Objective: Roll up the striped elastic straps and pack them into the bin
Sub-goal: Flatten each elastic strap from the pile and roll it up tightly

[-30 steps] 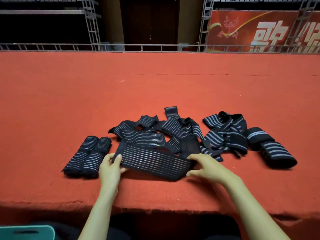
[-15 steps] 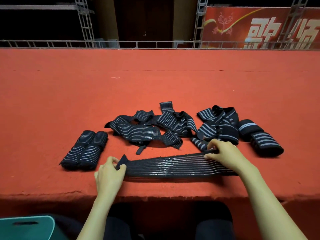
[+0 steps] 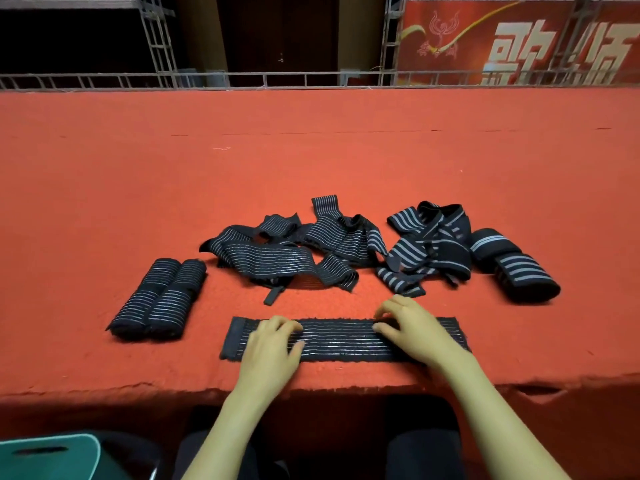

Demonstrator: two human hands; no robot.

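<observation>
A black strap with thin silver stripes [image 3: 339, 340] lies flat and stretched out near the front edge of the red table. My left hand [image 3: 272, 351] rests on its left part with fingers loosely bent. My right hand [image 3: 412, 332] presses on its right part, fingers bent down onto the fabric. Two rolled straps [image 3: 157, 299] lie side by side at the left. Behind the flat strap sits a loose pile of thin-striped straps [image 3: 287, 254], with a tangle of wide-striped straps [image 3: 427, 251] to its right. Two wide-striped rolls [image 3: 512, 266] lie at the far right.
The corner of a teal bin [image 3: 48, 457] shows at the bottom left, below the table's front edge [image 3: 138, 389]. The red felt surface [image 3: 311, 161] stretches far back to a metal railing [image 3: 311, 79]. My knees are under the table.
The strap was pulled out of the pile, stretched between both hands and laid flat on the table. Both hands now lie on top of it instead of pinching its ends.
</observation>
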